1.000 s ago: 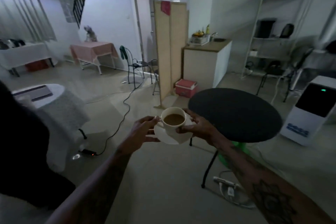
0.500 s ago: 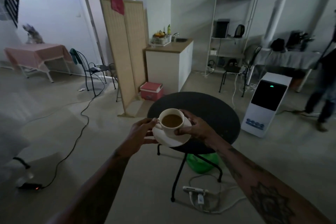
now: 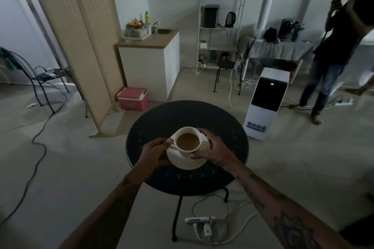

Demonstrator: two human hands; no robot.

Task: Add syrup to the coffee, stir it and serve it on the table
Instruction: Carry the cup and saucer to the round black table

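A white cup (image 3: 187,141) full of milky coffee sits on a white saucer (image 3: 185,160). Both are held over the middle of a round black table (image 3: 149,125); whether the saucer touches the tabletop I cannot tell. My left hand (image 3: 154,152) grips the saucer's left edge, its fingertips by the cup's handle. My right hand (image 3: 210,150) holds the right side, thumb at the cup's wall and fingers curled round the saucer rim.
A white air cooler (image 3: 266,103) stands right of the table, a power strip (image 3: 199,220) and cables lie under it. A folding screen (image 3: 79,46) and red cooler box (image 3: 132,98) are behind left. A person (image 3: 336,46) stands far right.
I have stepped up to the black table. The cup and saucer, carried in both hands, have moved from the table's near left edge to above its middle and lower.
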